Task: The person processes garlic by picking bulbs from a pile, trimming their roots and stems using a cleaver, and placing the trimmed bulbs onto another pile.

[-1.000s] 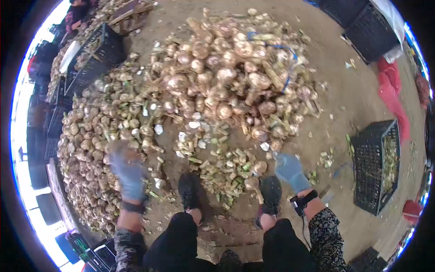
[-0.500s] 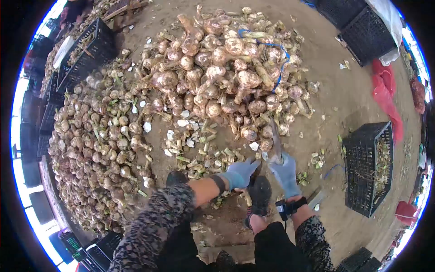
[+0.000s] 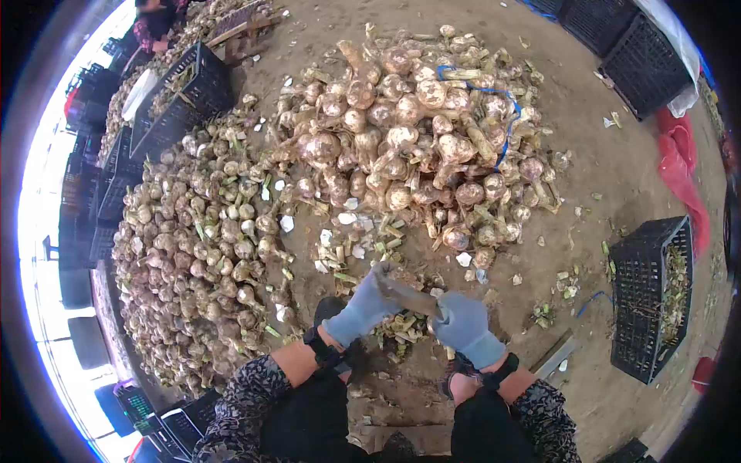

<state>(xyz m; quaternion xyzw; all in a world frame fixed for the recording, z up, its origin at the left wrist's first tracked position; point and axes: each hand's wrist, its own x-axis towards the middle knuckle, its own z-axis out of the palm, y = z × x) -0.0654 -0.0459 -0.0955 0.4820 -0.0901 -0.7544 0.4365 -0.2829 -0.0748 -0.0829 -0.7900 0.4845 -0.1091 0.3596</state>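
Note:
My right hand (image 3: 465,328), in a grey-blue glove, is closed around one end of a knife (image 3: 413,299) with a long, flat, dull blade. The blade points left across the gap between my hands. At its far end is my left hand (image 3: 364,307), gloved the same way, with its fingers curled; whatever they hold is hidden. Cut stalk pieces (image 3: 403,328) lie on the ground just below the blade. Beyond my hands rises a heap of garlic (image 3: 417,139) with long stalks, a blue cord (image 3: 509,127) lying over it.
Trimmed garlic bulbs (image 3: 193,262) spread in a large pile on the left. A black crate (image 3: 648,297) with scraps stands at right, near a red net bag (image 3: 679,166). More black crates (image 3: 644,65) stand at the back right. Another person (image 3: 154,23) is at the far left.
My right hand has turned the knife from pointing away to pointing left, towards my left hand. My left hand has moved left in the view and curled. The view has shifted slightly.

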